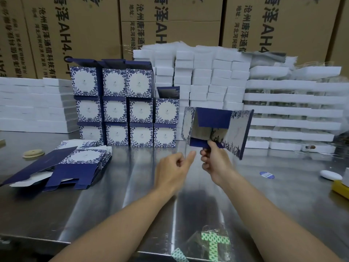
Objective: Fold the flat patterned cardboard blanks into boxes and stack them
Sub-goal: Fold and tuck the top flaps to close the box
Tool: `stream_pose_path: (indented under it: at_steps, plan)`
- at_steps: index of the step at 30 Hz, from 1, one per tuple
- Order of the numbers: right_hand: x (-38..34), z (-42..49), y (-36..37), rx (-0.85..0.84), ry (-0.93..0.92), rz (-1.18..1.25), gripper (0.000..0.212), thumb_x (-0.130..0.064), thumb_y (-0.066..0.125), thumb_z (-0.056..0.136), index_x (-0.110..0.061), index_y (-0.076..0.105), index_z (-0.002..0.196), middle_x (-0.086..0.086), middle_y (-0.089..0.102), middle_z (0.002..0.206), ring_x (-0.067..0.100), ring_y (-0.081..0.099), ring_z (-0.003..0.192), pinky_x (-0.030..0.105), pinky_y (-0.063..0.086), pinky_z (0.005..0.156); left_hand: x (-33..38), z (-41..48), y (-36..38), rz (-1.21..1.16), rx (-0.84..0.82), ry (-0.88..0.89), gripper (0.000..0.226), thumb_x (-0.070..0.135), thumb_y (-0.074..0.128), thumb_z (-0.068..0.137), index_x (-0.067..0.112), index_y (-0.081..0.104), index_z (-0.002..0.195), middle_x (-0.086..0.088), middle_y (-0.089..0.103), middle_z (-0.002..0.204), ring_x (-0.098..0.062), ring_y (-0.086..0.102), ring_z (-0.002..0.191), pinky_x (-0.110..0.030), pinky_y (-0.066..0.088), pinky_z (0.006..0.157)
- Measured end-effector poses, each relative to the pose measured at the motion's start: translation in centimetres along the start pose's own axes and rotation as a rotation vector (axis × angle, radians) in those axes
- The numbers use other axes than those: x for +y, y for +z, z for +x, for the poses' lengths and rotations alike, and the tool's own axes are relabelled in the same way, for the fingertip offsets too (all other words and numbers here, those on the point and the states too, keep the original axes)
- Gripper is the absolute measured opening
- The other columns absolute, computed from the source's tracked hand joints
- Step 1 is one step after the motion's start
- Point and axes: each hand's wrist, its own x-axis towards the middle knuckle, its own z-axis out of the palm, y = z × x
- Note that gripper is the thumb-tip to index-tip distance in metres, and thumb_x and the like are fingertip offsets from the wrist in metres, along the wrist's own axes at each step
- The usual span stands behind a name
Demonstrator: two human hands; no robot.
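My right hand [213, 161] pinches the lower flap of a half-opened blue-and-white patterned blank [217, 127], holding it above the metal table [132, 186]. My left hand [173, 169] is just left of it with loosely curled fingers and thumb out, holding nothing. A pile of flat blanks [62, 165] lies on the table at the left. Several folded patterned boxes [128, 110] stand stacked in three rows behind the pile.
White foam trays [207, 78] are stacked high behind and to both sides. Big brown cartons [170, 19] form the back wall. A round wooden lid [34, 153] lies at the left, a blue sticker [266, 174] and a white object [330, 174] at the right, green-patterned tape [213, 242] at the front edge.
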Motion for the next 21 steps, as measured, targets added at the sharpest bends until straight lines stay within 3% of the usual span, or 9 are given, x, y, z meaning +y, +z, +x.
stream_pose_path:
  at_steps: [3, 6, 9, 11, 15, 21]
  plan:
    - [0.3, -1.0, 1.4, -0.031, -0.102, 0.009, 0.038, -0.035, 0.05, 0.109, -0.012, 0.058, 0.081, 0.0, 0.055, 0.063, 0.009, 0.042, 0.047, 0.023, 0.03, 0.046, 1.9, 0.0, 1.0, -0.328, -0.021, -0.058, 0.064, 0.072, 0.053, 0.095, 0.028, 0.04, 0.05, 0.01, 0.035, 0.047, -0.009, 0.031, 0.05, -0.03, 0.025, 0.052]
    - [0.9, -2.0, 2.7, -0.036, -0.184, -0.029, 0.033, -0.034, 0.048, 0.109, -0.012, 0.06, 0.088, 0.001, 0.051, 0.063, 0.009, 0.039, 0.047, 0.02, 0.032, 0.043, 3.0, 1.4, 1.8, -0.691, 0.07, -0.346, 0.055, 0.04, 0.06, 0.105, 0.027, 0.04, 0.056, 0.01, 0.036, 0.052, -0.012, 0.032, 0.052, -0.033, 0.025, 0.054]
    - [1.3, -2.5, 3.5, -0.047, -0.183, -0.042, 0.035, -0.032, 0.048, 0.109, -0.015, 0.052, 0.079, -0.001, 0.048, 0.06, 0.01, 0.037, 0.048, 0.019, 0.031, 0.042, 2.9, 2.6, 2.3, -0.811, 0.12, -0.485, 0.044, 0.018, 0.055, 0.1, 0.023, 0.041, 0.059, 0.004, 0.037, 0.053, -0.015, 0.031, 0.052, -0.03, 0.025, 0.049]
    - [1.6, -2.7, 3.7, -0.077, -0.143, -0.079, 0.042, -0.036, 0.049, 0.109, -0.018, 0.047, 0.071, -0.002, 0.045, 0.057, 0.009, 0.037, 0.046, 0.019, 0.031, 0.043, 2.4, 2.7, 2.2, -0.822, 0.101, -0.502, 0.041, 0.016, 0.05, 0.099, 0.021, 0.043, 0.059, 0.0, 0.041, 0.054, -0.016, 0.034, 0.049, -0.026, 0.027, 0.046]
    - [2.4, -3.6, 4.2, -0.151, -0.101, -0.126, 0.047, -0.031, 0.05, 0.109, -0.018, 0.043, 0.064, 0.0, 0.039, 0.053, 0.012, 0.034, 0.046, 0.025, 0.028, 0.049, 1.7, 2.6, 1.7, -0.794, 0.022, -0.523, 0.059, 0.017, 0.045, 0.099, 0.021, 0.047, 0.041, -0.006, 0.046, 0.043, -0.019, 0.039, 0.032, -0.019, 0.031, 0.039]
    - [2.2, -3.8, 4.3, -0.105, -0.187, 0.007, 0.053, -0.016, 0.046, 0.106, -0.02, 0.04, 0.053, -0.006, 0.037, 0.045, 0.005, 0.032, 0.039, 0.016, 0.03, 0.04, 2.1, 2.3, 1.8, -0.78, -0.026, -0.462, 0.054, 0.032, 0.051, 0.105, 0.02, 0.053, 0.052, -0.002, 0.051, 0.05, -0.012, 0.046, 0.042, -0.018, 0.035, 0.041]
